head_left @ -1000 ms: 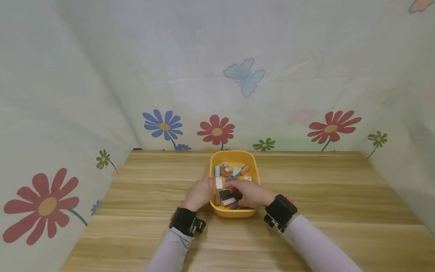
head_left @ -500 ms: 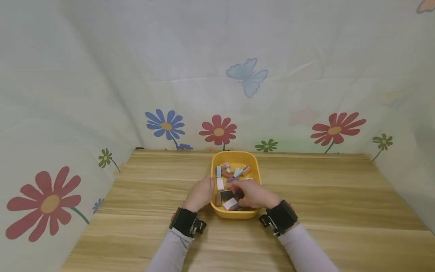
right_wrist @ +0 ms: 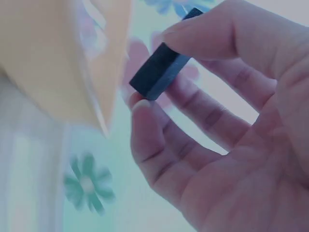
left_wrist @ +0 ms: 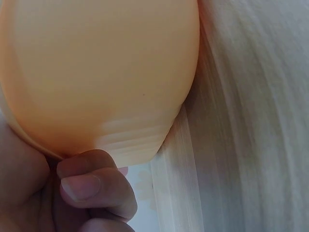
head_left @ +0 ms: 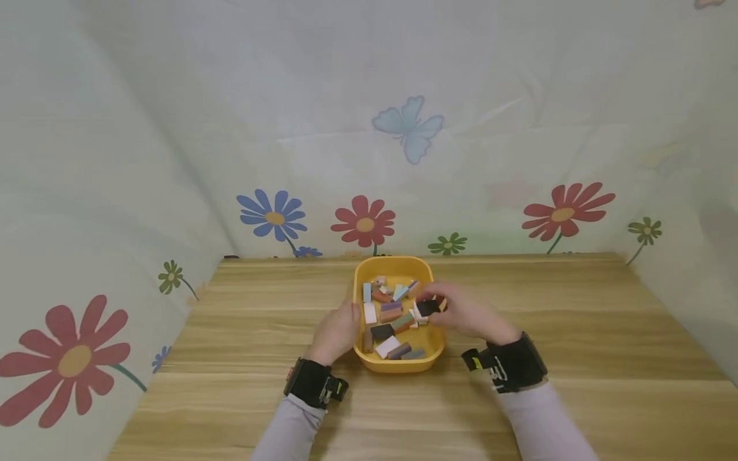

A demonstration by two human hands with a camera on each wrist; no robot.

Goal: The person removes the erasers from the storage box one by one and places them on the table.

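Observation:
Near the middle of the table, a yellow plastic bin (head_left: 398, 366) holds several small coloured blocks. My left hand (head_left: 336, 330) grips the bin's left rim, its fingers (left_wrist: 99, 191) curled against the wall in the left wrist view. Over the right rim, my right hand (head_left: 469, 315) pinches a black rectangular block (right_wrist: 161, 70) between thumb and fingers. Another black block (head_left: 382, 331) lies in the bin near a white block (head_left: 387, 346). A purple-and-brown block (head_left: 391, 311) and a green-and-brown block (head_left: 403, 322) lie mid-bin.
The bin stands on a wood-grain table (head_left: 259, 307). A pale cloth wall (head_left: 323, 115) with printed flowers and a butterfly rises behind the table and along both sides.
My right hand has lifted out of the bin's middle and moved right to the right rim, now with a black block in its fingers. My left hand still grips the left rim.

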